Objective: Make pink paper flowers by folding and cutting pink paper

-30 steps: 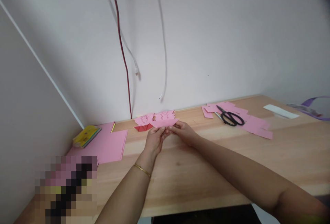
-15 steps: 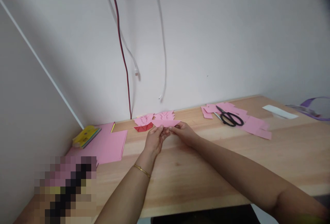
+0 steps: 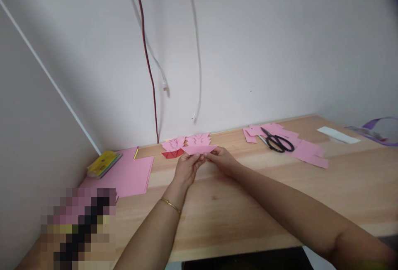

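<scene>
Between my two hands is a folded piece of pink paper (image 3: 200, 149), wide at the top and narrower below. My left hand (image 3: 186, 167) pinches its lower left edge with the thumb in front. At its right end, my right hand (image 3: 222, 160) grips it with thumb and fingers closed. Just behind lie pink paper pieces with jagged, cut edges (image 3: 198, 138). Left of my hands sits a red folded paper piece (image 3: 172, 154). Some of the fingers are hidden behind the pink paper.
Black-handled scissors (image 3: 279, 143) rest on pink paper scraps (image 3: 306, 150) at the right. A white strip (image 3: 338, 135) lies farther right. At the left are pink sheets (image 3: 133, 177) with a yellow packet (image 3: 104, 163) on top. Cables (image 3: 143, 34) hang down the wall.
My hands stay in nearly the same place. The front of the folded pink paper has tilted slightly, and my left thumb has shifted a little lower on it.
</scene>
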`<move>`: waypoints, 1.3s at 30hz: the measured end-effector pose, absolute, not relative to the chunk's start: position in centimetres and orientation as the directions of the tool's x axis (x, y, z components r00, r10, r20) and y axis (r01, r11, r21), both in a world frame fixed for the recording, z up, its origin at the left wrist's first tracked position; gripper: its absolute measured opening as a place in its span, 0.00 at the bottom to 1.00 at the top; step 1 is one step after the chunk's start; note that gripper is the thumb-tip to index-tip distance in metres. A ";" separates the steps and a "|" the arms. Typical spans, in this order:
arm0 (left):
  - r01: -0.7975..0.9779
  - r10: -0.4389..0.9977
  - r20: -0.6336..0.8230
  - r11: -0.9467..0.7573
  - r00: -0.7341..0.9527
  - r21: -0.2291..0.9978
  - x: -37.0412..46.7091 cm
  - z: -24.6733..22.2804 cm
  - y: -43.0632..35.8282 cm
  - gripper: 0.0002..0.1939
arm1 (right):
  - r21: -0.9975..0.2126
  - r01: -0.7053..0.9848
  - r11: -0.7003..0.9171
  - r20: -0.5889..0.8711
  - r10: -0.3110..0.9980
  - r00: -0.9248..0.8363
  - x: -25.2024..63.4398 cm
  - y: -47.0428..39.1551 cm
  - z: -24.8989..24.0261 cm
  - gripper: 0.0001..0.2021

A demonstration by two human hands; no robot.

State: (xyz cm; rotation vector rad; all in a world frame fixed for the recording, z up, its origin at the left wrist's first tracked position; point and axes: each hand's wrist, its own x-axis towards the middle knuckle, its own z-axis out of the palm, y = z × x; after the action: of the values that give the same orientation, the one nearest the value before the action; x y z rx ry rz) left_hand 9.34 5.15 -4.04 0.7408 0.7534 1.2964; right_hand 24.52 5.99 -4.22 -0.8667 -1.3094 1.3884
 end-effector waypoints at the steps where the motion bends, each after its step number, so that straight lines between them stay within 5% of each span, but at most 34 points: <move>1: -0.550 0.991 -0.074 0.125 0.114 0.826 9.4 -4.0 5.1 0.15 | -0.978 -0.192 0.086 0.135 0.957 -0.258 24.5 6.1 -4.4 0.16; 20: -0.585 0.985 -0.158 0.165 0.063 0.794 9.4 -3.5 5.0 0.13 | -0.969 -0.159 0.186 0.210 0.966 -0.148 24.6 6.1 -4.7 0.19; 25: -0.575 0.983 -0.180 0.166 0.033 0.801 9.4 -3.5 5.2 0.12 | -0.873 0.171 0.457 0.482 0.862 0.158 25.3 6.0 -3.8 0.13; 29: -0.558 0.985 -0.166 0.164 0.048 0.813 9.5 -3.5 5.1 0.14 | -0.606 0.437 0.664 0.747 0.665 0.025 25.2 5.7 -3.6 0.05; 39: -0.424 0.992 -0.104 0.125 0.070 0.897 9.9 -3.8 4.9 0.18 | -0.503 0.634 0.588 0.709 0.700 -0.087 25.0 5.3 -3.6 0.09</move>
State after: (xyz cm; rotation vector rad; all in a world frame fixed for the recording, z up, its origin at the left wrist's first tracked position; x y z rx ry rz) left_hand 9.86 4.88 -3.76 0.8205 0.9025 1.2685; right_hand 24.95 5.33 -3.62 -1.0937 -1.7798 0.0794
